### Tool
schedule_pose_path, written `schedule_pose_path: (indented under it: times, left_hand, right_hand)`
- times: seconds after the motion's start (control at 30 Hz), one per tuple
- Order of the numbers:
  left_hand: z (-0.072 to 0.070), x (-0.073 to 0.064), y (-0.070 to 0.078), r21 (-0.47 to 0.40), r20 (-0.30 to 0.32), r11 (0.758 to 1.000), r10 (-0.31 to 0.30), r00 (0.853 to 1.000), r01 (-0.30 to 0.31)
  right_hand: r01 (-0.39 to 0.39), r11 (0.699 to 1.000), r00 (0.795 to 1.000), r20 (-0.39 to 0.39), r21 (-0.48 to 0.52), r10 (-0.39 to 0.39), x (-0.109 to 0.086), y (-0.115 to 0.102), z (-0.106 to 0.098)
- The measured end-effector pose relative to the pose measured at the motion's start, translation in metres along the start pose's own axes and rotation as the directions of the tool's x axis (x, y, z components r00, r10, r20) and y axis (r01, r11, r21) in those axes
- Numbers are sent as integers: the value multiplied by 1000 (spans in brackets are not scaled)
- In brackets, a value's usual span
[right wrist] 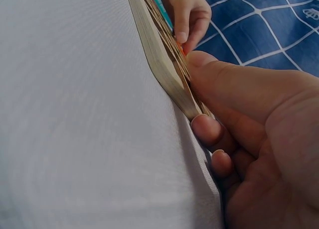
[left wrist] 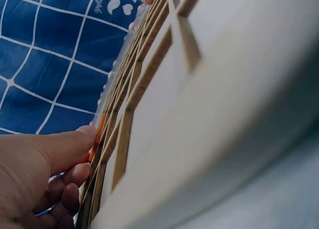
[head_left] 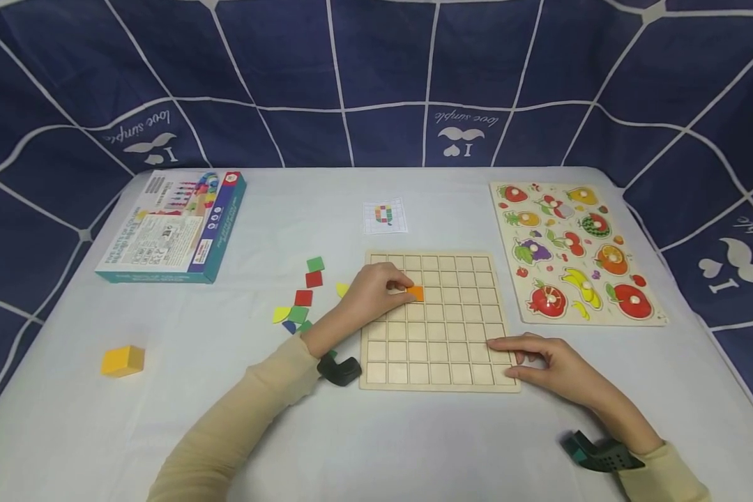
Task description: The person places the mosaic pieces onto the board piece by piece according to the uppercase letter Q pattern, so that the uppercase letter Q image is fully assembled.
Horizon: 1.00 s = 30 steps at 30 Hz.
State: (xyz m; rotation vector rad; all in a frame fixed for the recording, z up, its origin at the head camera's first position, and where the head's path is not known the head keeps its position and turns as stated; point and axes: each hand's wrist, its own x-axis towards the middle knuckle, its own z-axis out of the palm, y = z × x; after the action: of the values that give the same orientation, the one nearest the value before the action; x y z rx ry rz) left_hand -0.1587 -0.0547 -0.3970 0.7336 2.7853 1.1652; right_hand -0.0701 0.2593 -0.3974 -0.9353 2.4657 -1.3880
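Head view: left grip (head_left: 379, 289) pinches a flat orange square (head_left: 417, 293); parted right grip (head_left: 549, 362) touches gridded board (head_left: 436, 332).

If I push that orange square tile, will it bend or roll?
The flat orange square tile probably won't bend: its edge looks straight where the left hand pinches it. It likely won't roll, being square. The raised lines on the pale wooden grid board might stop it sliding.
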Motion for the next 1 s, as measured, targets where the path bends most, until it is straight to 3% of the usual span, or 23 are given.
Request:
schedule_pose_path:
  times: [0.13, 0.3, 0.43, 0.57, 0.77, 0.9, 1.0]
  left_hand:
    - [0, 1, 1, -12, -8, 1000, 3, 1000, -3]
    - [-11, -5, 5, -93, -44, 996, -2, 999, -2]
    - [-40, -18, 9, -151, -117, 988, -4, 993, -13]
    - [-77, -41, 4, -177, -170, 984, -35, 985, 4]
    - [-117, -87, -29, -200, -131, 973, -145, 981, 117]
    - [-131, -115, -56, -210, -75, 955, -228, 971, 208]
    - [-136, -128, -73, -193, -25, 947, -267, 963, 257]
  right_hand:
    - [-31, 1000, 1000, 4, -6, 31, -5, 18, 1]
    - [-5, 1000, 1000, 7, 19, 5, -2, 7, 0]
    - [-4, 1000, 1000, 4, 24, 3, 3, -9, 0]
    - [-17, 1000, 1000, 6, 23, 16, 5, -16, -1]
    - [-18, 999, 1000, 5, 32, 18, 3, -16, -1]
    - [-6, 1000, 1000, -1, 28, 6, 3, -15, -1]
    - [0, 1000, 1000, -2, 30, 0, 3, -14, -1]
